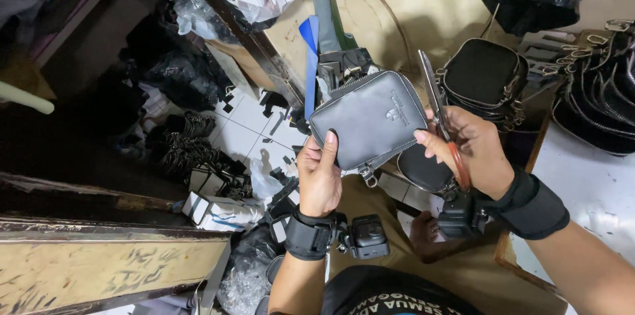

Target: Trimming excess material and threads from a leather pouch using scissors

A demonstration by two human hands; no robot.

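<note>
A small black leather pouch (370, 120) with a silver zipper is held up in front of me. My left hand (319, 173) grips its lower left corner, thumb on the front face. My right hand (471, 150) touches the pouch's right edge with the fingertips and also holds a pair of scissors (438, 109) with orange-red handles, the blades pointing up beside the pouch. Both wrists wear black straps with small cameras.
A stack of finished black pouches (483, 77) stands to the right, and more black bags (598, 110) lie at the far right on a white surface. Black scraps and zipper coils (188, 146) litter the tiled floor. A wooden bench edge (99, 262) runs at lower left.
</note>
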